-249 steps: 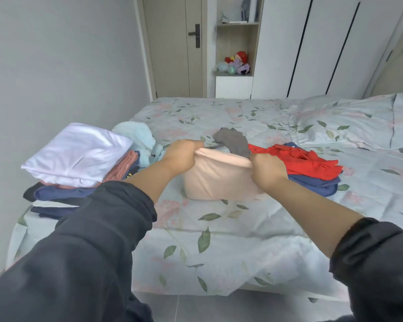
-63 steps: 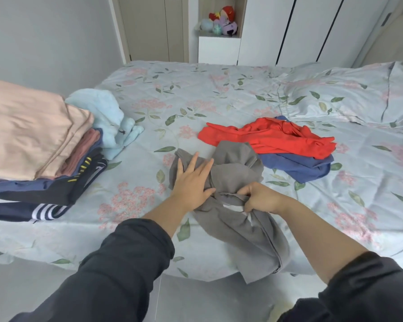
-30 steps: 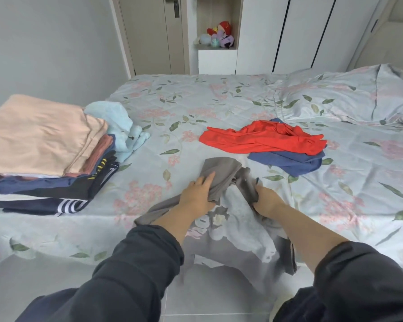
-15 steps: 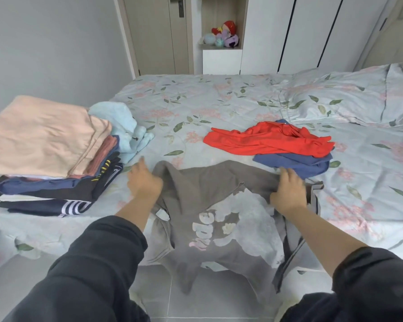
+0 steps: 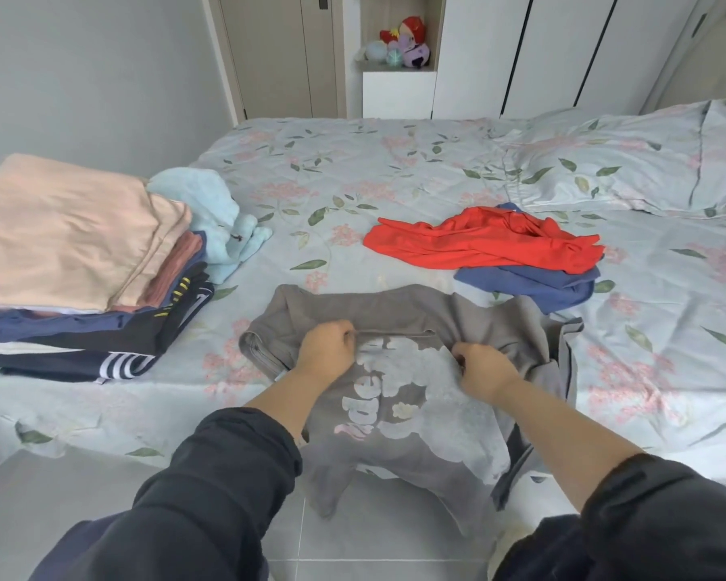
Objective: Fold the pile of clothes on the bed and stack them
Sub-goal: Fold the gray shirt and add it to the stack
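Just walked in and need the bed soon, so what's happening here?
A person is folding laundry. The left grip and right grip both pinch a grey printed sweatshirt spread at the near edge of the bed, its lower part hanging over. A folded stack sits to the left; a red garment and a blue garment lie unfolded beyond.

Grey sweatshirt (image 5: 395, 312): pale print facing up; spread at the near edge of the bed (image 5: 353, 169), top part folded over, lower part hanging off the edge.
Red garment (image 5: 478, 241): crumpled, unfolded, lying farther back on the bed.
Blue garment (image 5: 529, 283): crumpled, partly under the red garment.
Folded stack (image 5: 72, 245): at the left, peach piece on top, dark striped pieces below.
Light blue garment (image 5: 214, 211): bunched, touching the stack's far side.
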The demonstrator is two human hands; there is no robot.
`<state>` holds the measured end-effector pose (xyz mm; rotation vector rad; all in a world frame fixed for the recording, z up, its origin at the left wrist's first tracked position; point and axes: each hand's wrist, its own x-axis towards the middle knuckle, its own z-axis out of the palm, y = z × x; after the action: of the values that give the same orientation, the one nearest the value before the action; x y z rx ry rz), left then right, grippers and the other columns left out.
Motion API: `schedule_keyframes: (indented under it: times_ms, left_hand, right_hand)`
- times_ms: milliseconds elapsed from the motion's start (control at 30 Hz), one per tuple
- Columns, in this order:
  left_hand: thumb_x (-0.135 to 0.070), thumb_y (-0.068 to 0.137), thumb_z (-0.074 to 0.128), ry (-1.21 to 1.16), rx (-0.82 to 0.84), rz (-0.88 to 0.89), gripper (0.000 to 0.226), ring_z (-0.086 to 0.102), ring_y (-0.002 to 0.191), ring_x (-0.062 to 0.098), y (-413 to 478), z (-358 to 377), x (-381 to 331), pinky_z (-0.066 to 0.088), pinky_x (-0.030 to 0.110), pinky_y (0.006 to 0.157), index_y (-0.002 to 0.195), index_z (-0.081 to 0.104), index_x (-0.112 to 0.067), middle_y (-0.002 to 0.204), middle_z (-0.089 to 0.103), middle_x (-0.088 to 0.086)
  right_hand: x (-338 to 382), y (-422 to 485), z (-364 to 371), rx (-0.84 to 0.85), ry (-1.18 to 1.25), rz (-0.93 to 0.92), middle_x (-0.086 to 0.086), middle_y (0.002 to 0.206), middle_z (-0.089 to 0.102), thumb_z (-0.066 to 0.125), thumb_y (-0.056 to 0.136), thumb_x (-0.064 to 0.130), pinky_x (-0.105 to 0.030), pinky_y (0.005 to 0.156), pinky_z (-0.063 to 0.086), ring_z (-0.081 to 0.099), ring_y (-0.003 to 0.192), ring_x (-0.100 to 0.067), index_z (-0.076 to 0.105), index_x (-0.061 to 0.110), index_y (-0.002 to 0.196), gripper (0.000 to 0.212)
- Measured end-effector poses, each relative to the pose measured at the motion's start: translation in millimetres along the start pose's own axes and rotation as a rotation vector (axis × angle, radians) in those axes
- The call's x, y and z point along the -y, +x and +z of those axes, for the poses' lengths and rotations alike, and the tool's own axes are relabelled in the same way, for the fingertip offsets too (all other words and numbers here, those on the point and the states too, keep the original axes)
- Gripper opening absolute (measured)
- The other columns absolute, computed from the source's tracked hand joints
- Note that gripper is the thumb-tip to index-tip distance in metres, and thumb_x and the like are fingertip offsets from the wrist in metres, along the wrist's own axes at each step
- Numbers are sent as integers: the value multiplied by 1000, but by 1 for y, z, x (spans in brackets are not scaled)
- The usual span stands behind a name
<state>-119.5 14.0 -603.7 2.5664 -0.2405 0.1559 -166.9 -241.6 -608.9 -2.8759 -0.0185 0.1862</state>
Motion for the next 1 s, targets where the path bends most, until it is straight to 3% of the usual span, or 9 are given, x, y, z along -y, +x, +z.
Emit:
schedule_keyframes:
  times_ms: [100,200,300,400,567,667,767,833,1000]
  left_hand:
    - [-4,95,49,-626,-119,-357,24,50,71,20,12,-31,7,36,26,67,73,57,-8,71,56,8]
    - [-5,96,52,-669,106,-237,19,51,69,17,19,-64,1,41,21,60,80,61,-11,77,59,7]
    - [-3,92,59,-630,286,-92,12,61,71,0,16,-83,-13,46,5,66,93,67,-12,87,67,-3]
    - [-11,93,60,-717,334,-110,16,64,89,1,7,-89,-9,47,11,83,107,68,-12,102,69,-2]
    - [-38,92,52,-143,-169,-590,42,53,114,33,-16,-82,54,41,33,90,117,58,-4,121,58,16]
    - [-51,83,63,-202,3,-851,63,55,111,33,-37,-71,74,44,34,85,120,53,-1,119,57,16]
    - [-36,85,65,-243,97,-702,31,56,82,23,-40,-65,67,39,27,66,86,59,-6,86,59,10]
    - [-16,87,60,-269,94,-546,32,44,63,16,-37,-65,56,31,26,57,60,44,-9,64,44,6]
    - [-2,92,54,-417,36,-208,22,45,68,17,-30,-92,23,35,28,70,71,51,-8,72,48,8]
  right_hand:
    - [16,-3,0,26,-116,110,-10,107,64,47,85,13,-30,69,42,61,95,-31,50,12,113,28]
    - [37,2,-9,-95,189,134,-17,137,42,55,86,14,-38,88,44,48,120,-33,19,8,145,69]
    - [71,8,-24,-343,376,-173,-12,152,20,71,76,15,-39,112,25,21,138,-28,10,21,152,97]
    - [101,16,-30,-250,225,-316,-8,157,14,70,78,18,-39,111,25,20,138,-27,26,31,148,84]
    - [106,24,-16,78,52,-276,-7,153,31,56,88,11,-35,111,27,26,139,-28,54,20,133,47]
    - [108,16,-3,219,-33,-264,-2,138,53,51,89,12,-31,98,41,46,125,-25,56,20,130,42]
    - [111,12,-1,244,-21,-240,-3,127,59,47,85,6,-27,83,44,54,112,-24,57,18,128,45]
    - [111,11,-6,262,-32,-244,-2,128,59,47,86,5,-29,87,45,54,113,-23,58,16,125,42]
    - [107,10,-46,111,234,-203,-6,143,47,47,89,1,-10,84,38,51,118,-19,45,11,139,51]
